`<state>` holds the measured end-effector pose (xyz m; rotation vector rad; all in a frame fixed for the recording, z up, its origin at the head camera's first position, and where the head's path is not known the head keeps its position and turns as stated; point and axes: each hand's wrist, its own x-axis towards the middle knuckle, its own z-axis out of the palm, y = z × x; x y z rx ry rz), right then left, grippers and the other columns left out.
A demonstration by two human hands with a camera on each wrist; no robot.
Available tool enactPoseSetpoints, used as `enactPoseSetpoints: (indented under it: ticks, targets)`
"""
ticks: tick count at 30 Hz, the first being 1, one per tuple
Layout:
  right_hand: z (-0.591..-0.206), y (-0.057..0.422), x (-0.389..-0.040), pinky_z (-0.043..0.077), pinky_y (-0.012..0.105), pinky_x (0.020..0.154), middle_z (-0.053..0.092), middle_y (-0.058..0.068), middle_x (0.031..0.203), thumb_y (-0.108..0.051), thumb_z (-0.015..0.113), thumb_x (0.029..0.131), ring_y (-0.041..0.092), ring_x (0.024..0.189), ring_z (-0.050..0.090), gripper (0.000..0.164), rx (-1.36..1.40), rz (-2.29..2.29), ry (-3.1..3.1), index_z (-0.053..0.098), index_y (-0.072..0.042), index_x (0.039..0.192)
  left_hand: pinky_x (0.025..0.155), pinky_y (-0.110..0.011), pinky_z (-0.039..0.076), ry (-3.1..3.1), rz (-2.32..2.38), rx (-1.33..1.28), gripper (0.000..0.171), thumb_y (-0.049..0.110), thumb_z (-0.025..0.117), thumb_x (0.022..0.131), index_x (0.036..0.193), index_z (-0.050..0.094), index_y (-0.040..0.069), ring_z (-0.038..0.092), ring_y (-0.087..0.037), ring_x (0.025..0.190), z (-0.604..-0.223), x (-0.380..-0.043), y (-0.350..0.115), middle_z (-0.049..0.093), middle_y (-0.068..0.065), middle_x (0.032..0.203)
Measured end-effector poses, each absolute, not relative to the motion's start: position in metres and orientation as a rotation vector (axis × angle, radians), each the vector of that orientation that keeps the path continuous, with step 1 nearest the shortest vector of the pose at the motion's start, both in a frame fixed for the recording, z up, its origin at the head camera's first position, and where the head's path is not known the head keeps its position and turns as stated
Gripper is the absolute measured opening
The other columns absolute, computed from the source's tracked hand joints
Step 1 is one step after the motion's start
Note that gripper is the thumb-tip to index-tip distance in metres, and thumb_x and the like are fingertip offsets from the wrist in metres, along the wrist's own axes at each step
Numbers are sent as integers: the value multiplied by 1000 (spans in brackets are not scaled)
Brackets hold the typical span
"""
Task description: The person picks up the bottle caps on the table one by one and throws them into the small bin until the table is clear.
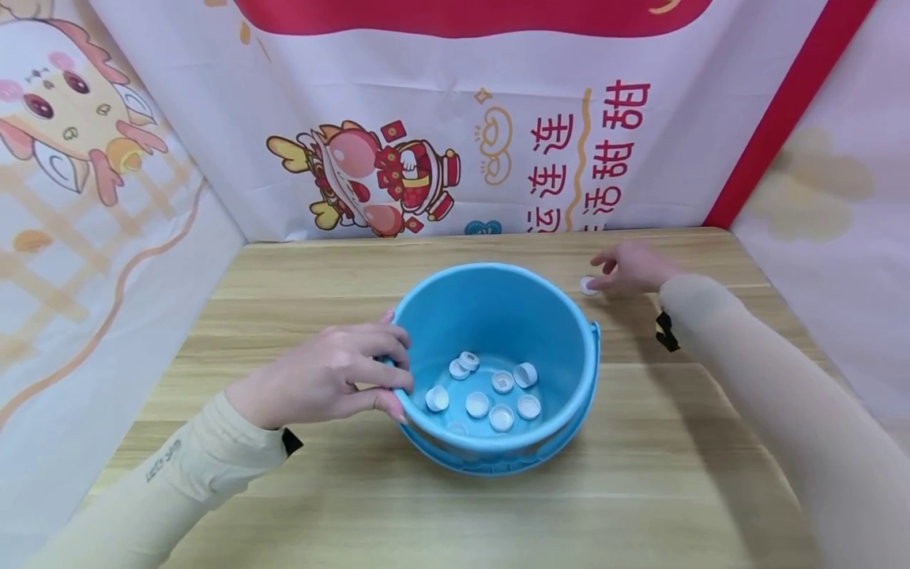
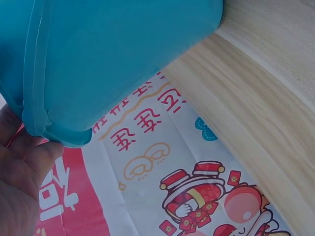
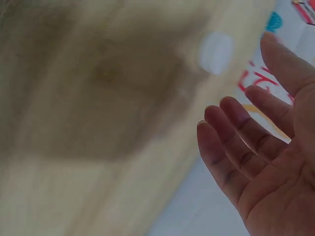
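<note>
A blue bucket (image 1: 498, 308) stands on the wooden table, with several white bottle caps (image 1: 477, 405) on its bottom. My left hand (image 1: 334, 371) grips the bucket's left rim, thumb outside; the left wrist view shows the fingers (image 2: 44, 157) at that rim beside the handle joint. Behind the bucket on the right, one white cap (image 1: 588, 285) lies on the table. Just beside this cap is my right hand (image 1: 633, 269), its fingers spread and relaxed. In the right wrist view the palm (image 3: 280, 206) holds nothing, and the cap (image 3: 215, 52) lies apart from the fingertips.
The light wooden table (image 1: 341, 506) ends at a printed cloth (image 1: 441, 87) hanging along the back. More cloth walls (image 1: 78, 237) close off the left and right sides. The bucket's blue handle (image 1: 490, 466) hangs down against its front.
</note>
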<state>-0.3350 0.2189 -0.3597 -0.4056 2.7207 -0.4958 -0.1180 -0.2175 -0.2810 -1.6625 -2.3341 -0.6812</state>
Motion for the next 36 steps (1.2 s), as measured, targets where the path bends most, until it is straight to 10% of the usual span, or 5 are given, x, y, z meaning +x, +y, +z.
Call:
enactPoseSetpoints:
  ticks: [19,36]
  targets:
    - [-380,217,-334,44,59,97,58,20,123,-26,72,94,37,110,51,43,-365,-599,2746,61,-3,129,102,-52,43,-2290,-701,-1662,32,42,69,88,98,79,13,62,-22,102,-282,-115,-217,66,-1,99]
    - [-265,205,-287,60,45,79,63,21,123,-32,73,92,33,98,63,55,-622,-538,2869,58,-5,137,104,-52,41,-2327,-700,-1658,31,41,73,85,99,78,13,62,-23,104,-283,-117,-218,66,-1,100]
